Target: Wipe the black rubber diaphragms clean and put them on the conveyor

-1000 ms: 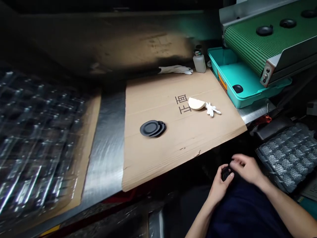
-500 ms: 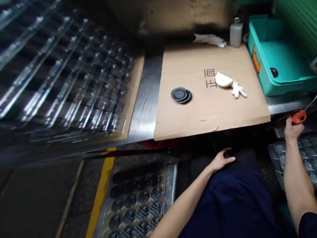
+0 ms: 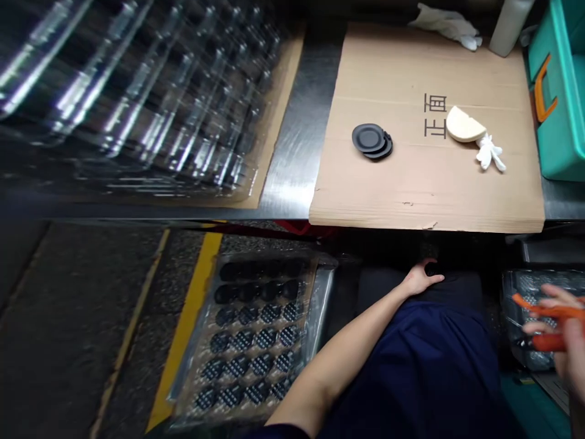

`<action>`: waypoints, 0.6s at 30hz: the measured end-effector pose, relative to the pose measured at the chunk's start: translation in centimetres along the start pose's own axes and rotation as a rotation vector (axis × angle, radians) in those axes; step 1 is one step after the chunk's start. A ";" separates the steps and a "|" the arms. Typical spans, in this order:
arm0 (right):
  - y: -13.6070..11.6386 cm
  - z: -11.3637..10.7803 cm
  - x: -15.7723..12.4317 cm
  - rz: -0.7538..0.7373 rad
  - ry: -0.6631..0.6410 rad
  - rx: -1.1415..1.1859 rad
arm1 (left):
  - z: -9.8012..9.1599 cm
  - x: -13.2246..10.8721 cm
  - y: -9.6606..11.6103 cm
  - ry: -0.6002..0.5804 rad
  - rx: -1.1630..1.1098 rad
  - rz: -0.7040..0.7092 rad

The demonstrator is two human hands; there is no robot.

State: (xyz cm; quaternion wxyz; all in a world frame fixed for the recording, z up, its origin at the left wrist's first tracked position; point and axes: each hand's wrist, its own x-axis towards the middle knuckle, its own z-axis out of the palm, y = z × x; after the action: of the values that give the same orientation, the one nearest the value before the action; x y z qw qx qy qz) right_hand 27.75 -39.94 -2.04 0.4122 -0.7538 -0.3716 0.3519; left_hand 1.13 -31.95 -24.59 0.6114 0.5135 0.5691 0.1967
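Observation:
My left hand [image 3: 419, 279] rests over my lap, its thumb and fingers curled round a small black part [image 3: 431, 267]. That part hardly stands out against the dark clothing. At the right edge, my blurred right hand [image 3: 564, 329] grips an orange hand tool [image 3: 548, 342] with a dark tip; its exact kind is unclear. It is above a clear plastic tray [image 3: 525, 283] on the lower right. Some black round discs [image 3: 371, 140] lie overlapping on the cardboard sheet [image 3: 388, 189]. A cream half-round sponge [image 3: 464, 125] touches a crumpled white cloth piece [image 3: 490, 152].
Clear plastic trays [image 3: 183, 116] stand on the metal bench [image 3: 292, 164] at left. Below, another tray [image 3: 249, 341] holds rows of black dotted round parts. A teal bin [image 3: 560, 122], a bottle [image 3: 510, 24] and a white glove [image 3: 445, 24] sit at the back right.
My right hand has come down and nearer with the orange tool, off the bench's edge. The left hand stays over my lap. The view has tilted down and turned left.

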 end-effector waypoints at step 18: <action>1.5 11.1 -2.2 -0.084 -0.872 -1.297 | 0.0 -0.1 -2.7 0.153 0.236 0.224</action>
State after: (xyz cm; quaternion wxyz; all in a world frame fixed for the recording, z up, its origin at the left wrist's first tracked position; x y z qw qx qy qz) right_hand 17.85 -38.39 -7.49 -0.2808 -0.6232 -0.6594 0.3129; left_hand 0.20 -33.05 -26.85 0.4762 0.6253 0.5723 0.2341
